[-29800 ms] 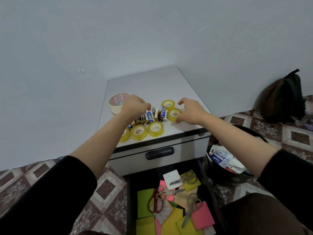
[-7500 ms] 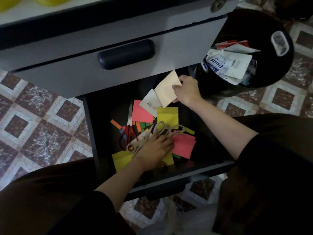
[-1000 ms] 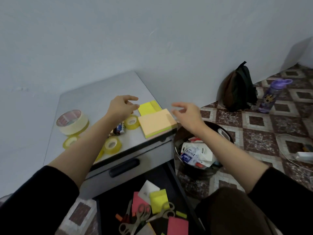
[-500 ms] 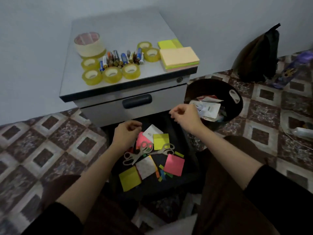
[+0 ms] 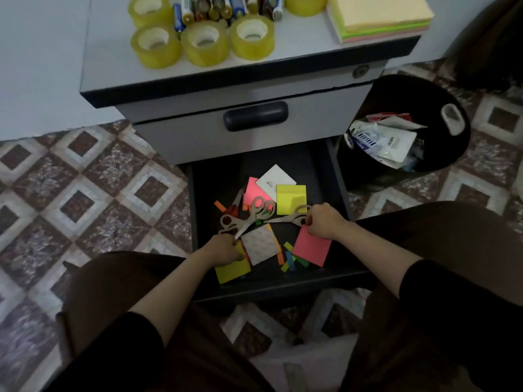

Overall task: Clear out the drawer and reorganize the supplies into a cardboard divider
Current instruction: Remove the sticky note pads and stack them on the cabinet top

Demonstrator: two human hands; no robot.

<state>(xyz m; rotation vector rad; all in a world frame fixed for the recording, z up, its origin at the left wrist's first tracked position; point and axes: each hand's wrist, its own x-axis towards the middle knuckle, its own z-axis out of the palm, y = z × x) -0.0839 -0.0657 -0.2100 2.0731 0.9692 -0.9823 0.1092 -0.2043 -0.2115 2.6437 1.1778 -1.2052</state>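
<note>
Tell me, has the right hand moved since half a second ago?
Yes. The right hand moved toward the front of the drawer, past the yellow note pad.

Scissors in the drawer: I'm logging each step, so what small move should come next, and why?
Probably lift the rightmost grey scissors out with the right hand, which sits curled at their handle; tape rolls, batteries and pads lie on the cabinet top, so scissors likely go there.
</note>
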